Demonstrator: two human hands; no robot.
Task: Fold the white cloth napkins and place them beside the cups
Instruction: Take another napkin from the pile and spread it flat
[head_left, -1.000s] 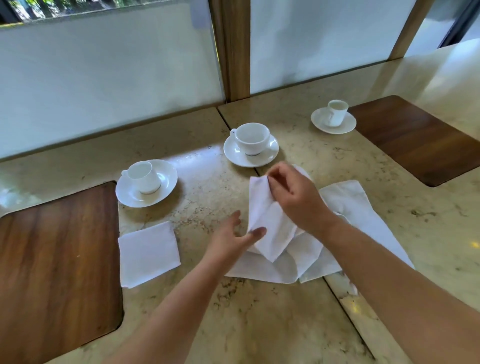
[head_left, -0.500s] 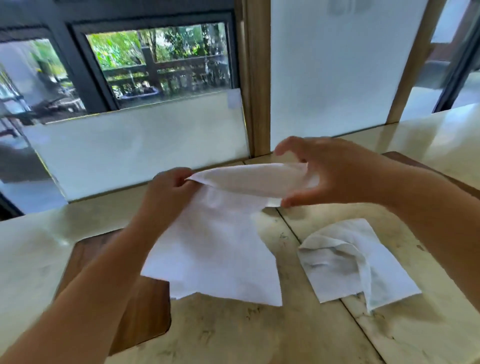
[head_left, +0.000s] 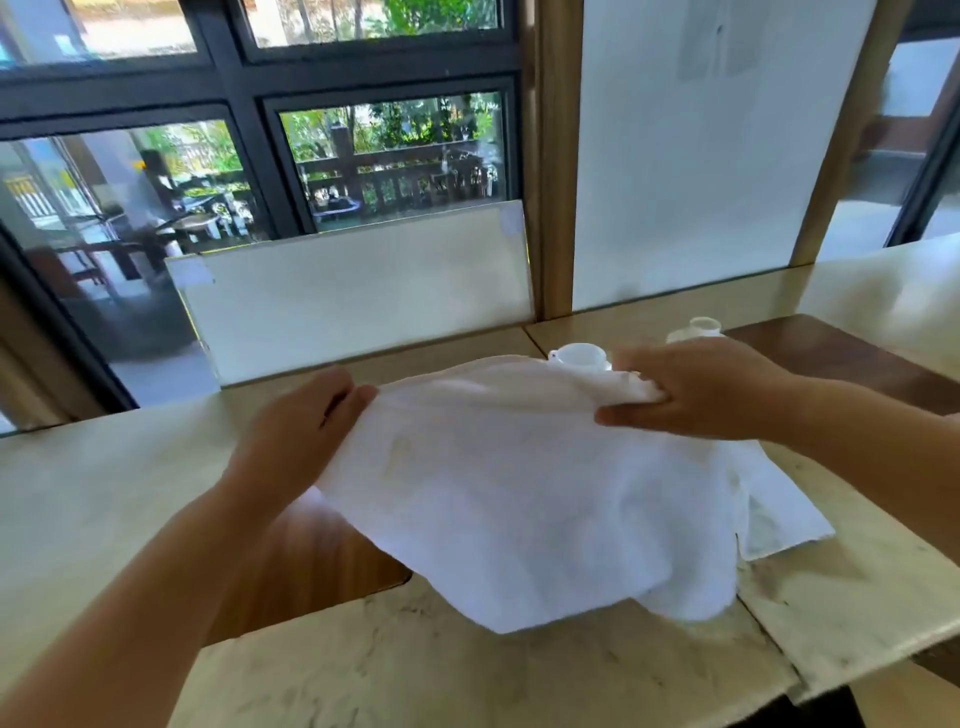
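Observation:
I hold a white cloth napkin (head_left: 524, 493) spread out in the air above the marble table (head_left: 104, 499). My left hand (head_left: 296, 431) grips its left upper corner and my right hand (head_left: 696, 395) pinches its right upper corner. The cloth hangs down toward me and hides much of the table. A second white napkin (head_left: 779, 514) lies on the table under its right side, partly covered. Behind the cloth's top edge the rim of a white cup (head_left: 579, 356) shows, and another white cup (head_left: 701, 327) peeks out beyond my right hand.
A dark wooden inset (head_left: 332, 551) lies in the table under the napkin's left side, and another wooden inset (head_left: 852, 358) at the right. A wooden post (head_left: 553, 156) and frosted panels stand behind the table, with windows beyond. A seam runs through the tabletop (head_left: 769, 629) at right.
The napkin I lifted off the pile has been spread wider between both hands, which moved apart. The camera has tilted up, so the cups and the folded napkin at left are mostly out of sight.

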